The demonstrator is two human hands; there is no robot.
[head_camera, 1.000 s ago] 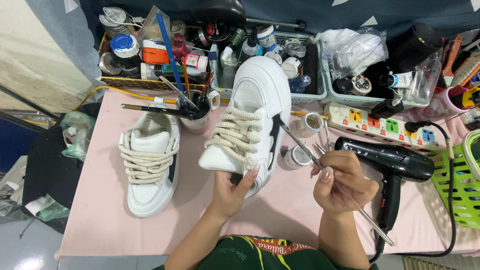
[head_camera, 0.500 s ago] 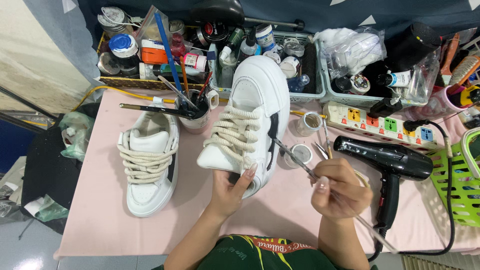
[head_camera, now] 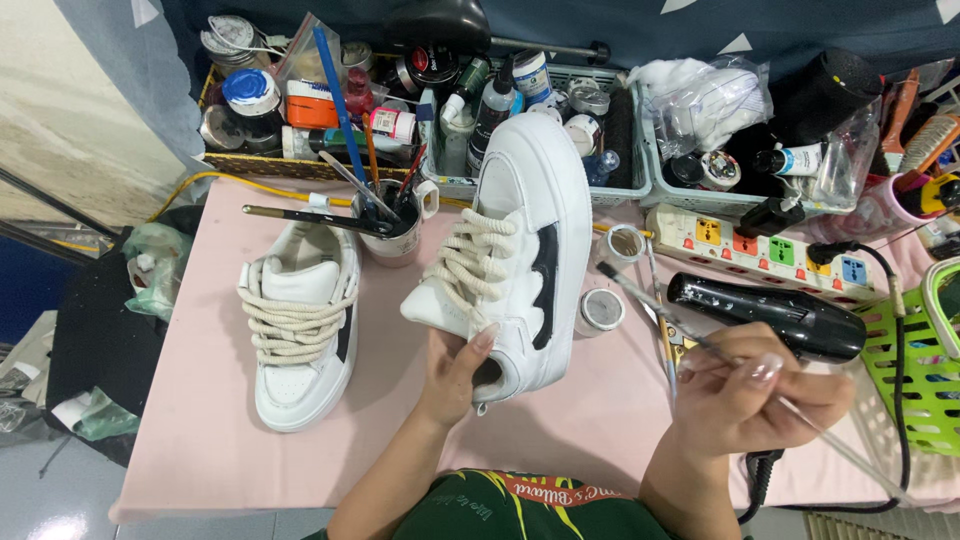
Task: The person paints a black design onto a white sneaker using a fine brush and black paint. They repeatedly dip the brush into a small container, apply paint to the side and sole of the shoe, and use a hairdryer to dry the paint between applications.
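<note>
My left hand (head_camera: 455, 372) grips the heel of a white sneaker (head_camera: 515, 250) with thick cream laces and a black side patch, holding it tilted, toe pointing away from me. My right hand (head_camera: 752, 392) pinches a thin paintbrush (head_camera: 660, 305); its tip hangs just right of the shoe's black patch, not touching it. The matching second sneaker (head_camera: 300, 325) lies flat on the pink table (head_camera: 200, 440) to the left.
A cup of brushes (head_camera: 395, 215) stands behind the shoes, two small open jars (head_camera: 602, 308) beside the held shoe. A black hair dryer (head_camera: 765, 315), a power strip (head_camera: 760, 245), trays of paint bottles (head_camera: 500, 90) and a green basket (head_camera: 925, 370) crowd the back and right.
My right hand has drawn back to the right, taking the brush tip away from the shoe's side. The held shoe has shifted slightly right and nearer to me.
</note>
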